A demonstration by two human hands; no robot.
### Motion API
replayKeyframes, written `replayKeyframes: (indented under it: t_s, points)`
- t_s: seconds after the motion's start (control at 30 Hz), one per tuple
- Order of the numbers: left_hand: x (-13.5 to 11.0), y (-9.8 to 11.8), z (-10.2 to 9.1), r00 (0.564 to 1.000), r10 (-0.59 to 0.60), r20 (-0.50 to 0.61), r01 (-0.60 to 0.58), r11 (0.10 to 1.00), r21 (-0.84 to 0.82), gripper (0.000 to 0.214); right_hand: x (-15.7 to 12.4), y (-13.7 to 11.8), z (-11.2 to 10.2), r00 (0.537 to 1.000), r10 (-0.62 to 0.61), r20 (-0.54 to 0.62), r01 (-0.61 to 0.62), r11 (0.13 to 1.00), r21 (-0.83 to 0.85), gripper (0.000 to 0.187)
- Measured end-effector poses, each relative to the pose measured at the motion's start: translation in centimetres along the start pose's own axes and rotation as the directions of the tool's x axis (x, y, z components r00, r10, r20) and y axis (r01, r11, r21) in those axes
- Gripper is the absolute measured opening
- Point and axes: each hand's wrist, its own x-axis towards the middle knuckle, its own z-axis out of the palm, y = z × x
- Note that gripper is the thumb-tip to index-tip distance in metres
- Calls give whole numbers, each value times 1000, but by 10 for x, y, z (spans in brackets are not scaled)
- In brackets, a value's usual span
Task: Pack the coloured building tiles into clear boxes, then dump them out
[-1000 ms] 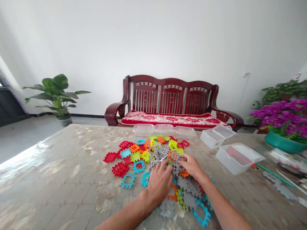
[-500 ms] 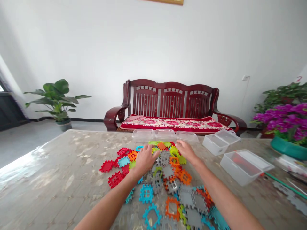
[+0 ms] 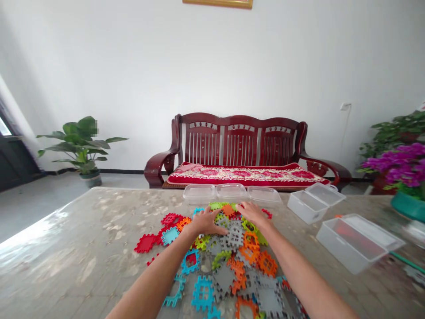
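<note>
A pile of notched plastic puzzle tiles in red, blue, orange, green and grey covers the middle of the table. Over its far left part, my left hand is open, thumb stretched toward a grey window-patterned tile. My right hand lies across the far right of the pile, fingers extended, beside an orange tile and green tiles. Whether its fingertips press on a tile cannot be made out. A red tile lies at the left edge, and a blue window tile sits nearer me.
Three clear plastic lids lie along the table's far edge. Two translucent boxes with hinged lids stand on the right, near a teal flower pot. A wooden bench is behind the table.
Both hands have come closer together over the pile's far part. Grey and orange tiles in the middle have shifted, and a red tile shows right of my right hand. The view has turned slightly.
</note>
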Motion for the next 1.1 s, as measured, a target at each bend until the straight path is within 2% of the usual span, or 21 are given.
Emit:
replayKeyframes:
  t_s: [0.1,0.2,0.43,0.5,0.6,0.7,0.77,0.8,0.83,0.9,0.93,1.0,1.1]
  points:
    - [-1,4,9,997,5,-74,-5,1000,3,95,-2,-9,5,1000,11,29,-14,993,116,44]
    - [-1,9,18,990,20,-141,-26,999,-42,74,-3,-21,13,996,-27,84,4,962,272,35]
    - [-6,24,28,950,45,-308,-110,974,-198,33,-9,-46,21,997,-43,68,-6,807,591,25]
    - [-11,28,28,936,71,-345,-155,963,-221,28,-16,-51,15,995,-60,75,-4,757,654,24]
    - [-22,34,26,897,121,-424,-243,939,-245,32,-31,-56,-2,991,-109,73,22,686,727,27]
    - [-35,36,24,824,200,-531,-361,906,-219,36,-46,-54,-27,963,-255,84,84,583,808,32]
    - [-45,32,22,792,283,-541,-429,888,-164,39,-52,-46,-40,938,-338,77,131,551,824,36]
    - [-49,29,20,787,331,-521,-459,878,-136,40,-53,-38,-45,942,-331,65,145,571,808,37]
    - [-54,25,18,787,374,-490,-483,868,-114,42,-52,-29,-48,959,-280,44,149,629,763,39]
    - [-64,16,14,800,429,-420,-506,858,-88,48,-48,-6,-49,995,-95,-38,99,799,593,42]
    - [-69,11,12,810,436,-392,-503,861,-82,52,-45,7,-47,995,10,-104,38,895,445,42]
    - [-79,1,8,836,434,-337,-485,871,-81,63,-41,32,-42,978,109,-175,-51,951,305,41]
    - [-91,-8,8,881,424,-209,-447,892,-72,65,-42,60,-31,964,159,-213,-127,979,157,36]
